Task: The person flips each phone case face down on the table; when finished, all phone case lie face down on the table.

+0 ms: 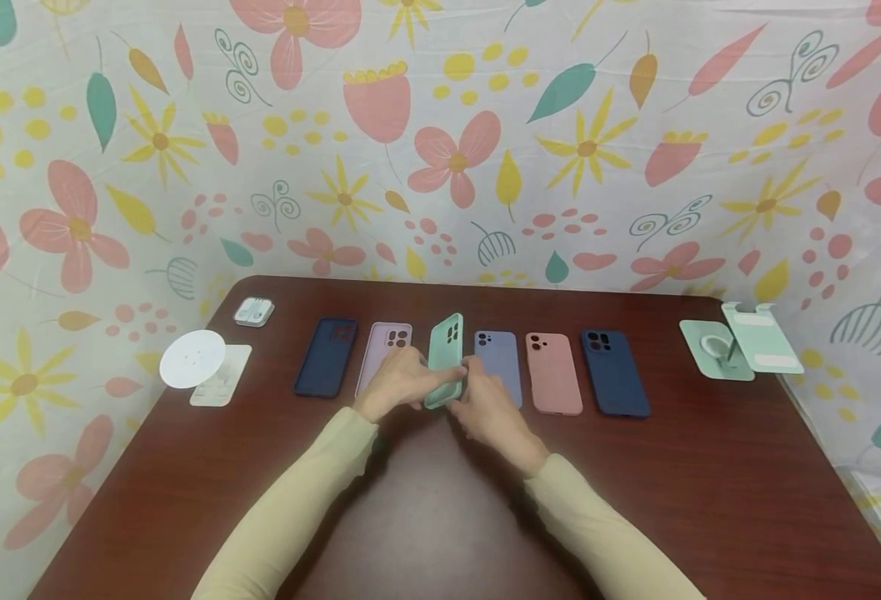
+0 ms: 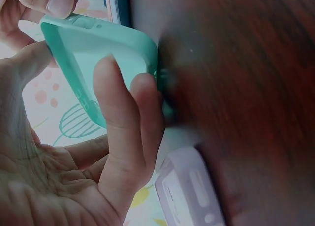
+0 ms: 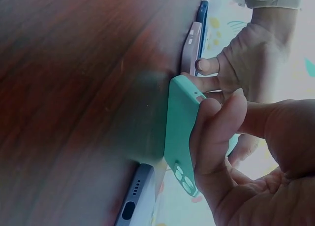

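Observation:
A mint green phone case point(image 1: 445, 340) stands tilted up at the middle of the row, its hollow inside turned to the left. My left hand point(image 1: 401, 382) holds it from the left, and in the left wrist view two fingers lie before the case's point(image 2: 81, 44) inside. From the other side my right hand point(image 1: 494, 414) grips it, fingers against the back of the case point(image 3: 178, 125). Beside the left hand lies a lilac phone case point(image 1: 382, 340), partly covered by it. A light blue phone case point(image 1: 502, 354) lies just behind the right hand.
A dark blue case point(image 1: 323, 362) lies at left; a pink one point(image 1: 555, 375) and another dark blue one point(image 1: 616, 375) lie at right. A white round-topped stand point(image 1: 192, 358) and small white box point(image 1: 254, 312) are far left. A green folding stand point(image 1: 763, 342) stands far right.

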A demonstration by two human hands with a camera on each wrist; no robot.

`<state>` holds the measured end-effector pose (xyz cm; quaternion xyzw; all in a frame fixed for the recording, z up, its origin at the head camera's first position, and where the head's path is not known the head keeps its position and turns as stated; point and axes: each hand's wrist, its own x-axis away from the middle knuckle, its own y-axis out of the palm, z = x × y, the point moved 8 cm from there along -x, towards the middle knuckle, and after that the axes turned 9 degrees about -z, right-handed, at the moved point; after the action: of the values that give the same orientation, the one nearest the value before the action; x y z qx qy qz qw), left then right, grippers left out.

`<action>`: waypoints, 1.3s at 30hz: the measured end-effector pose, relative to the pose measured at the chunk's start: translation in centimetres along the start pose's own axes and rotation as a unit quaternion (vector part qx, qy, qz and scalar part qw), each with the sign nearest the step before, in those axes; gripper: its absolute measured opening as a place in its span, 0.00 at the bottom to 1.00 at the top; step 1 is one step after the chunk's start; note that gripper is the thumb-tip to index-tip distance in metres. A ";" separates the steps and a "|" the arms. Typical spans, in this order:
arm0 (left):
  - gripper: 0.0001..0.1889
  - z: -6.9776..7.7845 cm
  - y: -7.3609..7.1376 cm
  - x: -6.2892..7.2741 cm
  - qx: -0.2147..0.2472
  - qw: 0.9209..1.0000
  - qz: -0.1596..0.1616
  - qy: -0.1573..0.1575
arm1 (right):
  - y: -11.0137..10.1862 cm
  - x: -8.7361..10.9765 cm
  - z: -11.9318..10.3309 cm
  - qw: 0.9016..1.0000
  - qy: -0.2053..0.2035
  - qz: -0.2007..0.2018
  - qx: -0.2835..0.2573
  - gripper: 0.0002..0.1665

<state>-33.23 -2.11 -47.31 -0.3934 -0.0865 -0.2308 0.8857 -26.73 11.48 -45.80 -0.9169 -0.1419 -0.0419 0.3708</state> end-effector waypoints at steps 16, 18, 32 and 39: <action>0.31 -0.1 0.8 -0.2 0.106 0.993 -0.040 0.036 | 0.6 -0.2 0.3 1.000 -0.006 -0.008 -0.012 0.32; 0.31 -0.3 0.9 -0.2 0.124 0.991 -0.046 0.035 | 0.8 -0.3 0.3 1.000 -0.006 -0.011 -0.016 0.32; 0.32 -1.1 0.7 0.2 0.211 0.971 -0.109 0.029 | 2.3 -1.7 1.3 0.999 -0.004 -0.046 -0.018 0.24; 0.32 -1.3 -0.1 0.0 0.221 0.971 -0.082 0.038 | 2.4 -1.6 1.0 0.998 0.004 -0.059 -0.012 0.20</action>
<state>-33.31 -3.11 -48.16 -0.1709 -0.1336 -0.2926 0.9313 -27.56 10.15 -48.42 -0.9109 -0.1939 -0.0687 0.3576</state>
